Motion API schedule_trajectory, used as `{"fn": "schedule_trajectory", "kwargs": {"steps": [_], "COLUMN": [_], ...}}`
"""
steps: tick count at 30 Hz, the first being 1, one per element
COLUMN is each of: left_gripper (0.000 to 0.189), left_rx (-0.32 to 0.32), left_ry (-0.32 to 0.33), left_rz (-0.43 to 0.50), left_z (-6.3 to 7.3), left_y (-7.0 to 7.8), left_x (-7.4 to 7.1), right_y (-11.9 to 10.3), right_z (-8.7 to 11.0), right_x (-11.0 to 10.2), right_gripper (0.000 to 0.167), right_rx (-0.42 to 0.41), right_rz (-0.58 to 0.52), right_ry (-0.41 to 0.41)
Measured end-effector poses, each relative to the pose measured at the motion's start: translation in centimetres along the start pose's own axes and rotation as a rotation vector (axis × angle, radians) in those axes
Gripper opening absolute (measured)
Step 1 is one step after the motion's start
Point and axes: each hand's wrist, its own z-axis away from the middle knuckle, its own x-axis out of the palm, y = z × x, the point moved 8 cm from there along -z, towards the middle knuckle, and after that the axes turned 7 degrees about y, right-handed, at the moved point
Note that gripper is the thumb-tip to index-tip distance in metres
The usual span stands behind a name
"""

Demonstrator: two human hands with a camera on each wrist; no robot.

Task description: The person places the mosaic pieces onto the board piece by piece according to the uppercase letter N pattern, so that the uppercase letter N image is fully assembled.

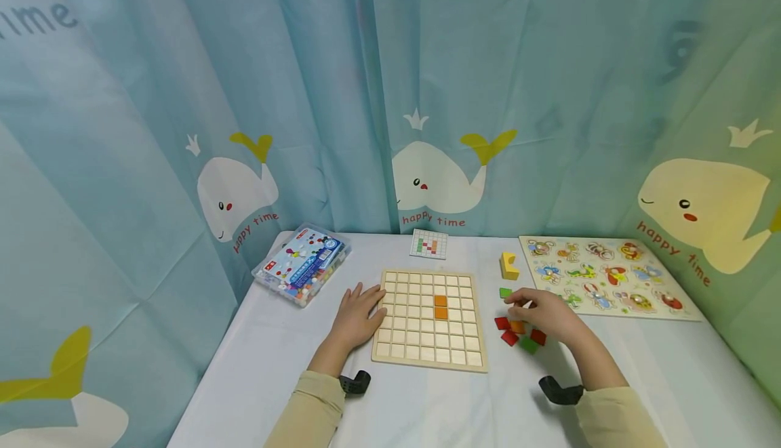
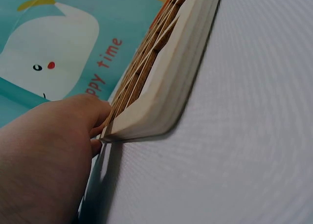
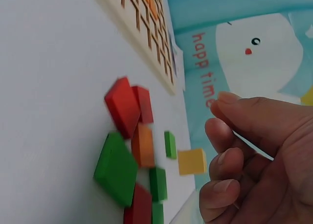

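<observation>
Left sleeve [image 1: 308, 411] and right sleeve [image 1: 619, 417] lie nearest the head camera, at eight and four o'clock (clock centred on the grid board [image 1: 428, 337], twelve toward the curtain [image 1: 342, 95]). Loose tiles [image 1: 509, 338] — red, orange and green — are on the white tabletop [image 1: 226, 394] at three o'clock, off the board, some touching or overlapping. Estimate: light, stiff, probably wood; faces perhaps smooth enough to skid, not fragile. Best hold: thumb and forefinger on two opposite side edges; one propped on a neighbour should lift easiest. Right hand [image 1: 546, 311] hangs over them, fingers loosely curled, thumb and forefinger tips near each other, nothing visible between.

Grid board carries two orange tiles [image 1: 441, 313], off its centre toward one o'clock. Likely rigid, light enough to slide if nudged — steady it by the rim. Left hand [image 1: 354, 316] rests against that rim at nine o'clock, fingers mostly straight, touching rather than gripping.

Farther out: pattern card [image 1: 430, 244] at twelve, yellow block [image 1: 507, 270] at two, insect picture board [image 1: 610, 277] between two and three, plastic box [image 1: 303, 263] at ten.
</observation>
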Motion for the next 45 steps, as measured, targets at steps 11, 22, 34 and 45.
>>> {"fn": "schedule_trajectory", "kwargs": {"steps": [11, 22, 34, 45], "left_gripper": [0.048, 0.048, 0.048, 0.048], "left_rx": [0.016, 0.022, 0.017, 0.006], "left_ry": [0.005, 0.020, 0.022, 0.008], "left_rz": [-0.006, 0.000, -0.008, -0.005], "left_z": [0.0, 0.1, 0.1, 0.1], "left_y": [0.0, 0.1, 0.1, 0.0], "left_x": [-0.1, -0.1, -0.1, 0.1], "right_y": [1.9, 3.2, 3.9, 4.3], "right_z": [0.8, 1.0, 0.8, 0.7], "right_x": [-0.2, 0.7, 1.2, 1.6], "right_gripper": [0.021, 0.017, 0.020, 0.022], "right_rx": [0.003, 0.016, -0.002, 0.033], "right_rz": [0.016, 0.028, 0.038, 0.045], "right_ry": [-0.028, -0.048, -0.036, -0.015]}}
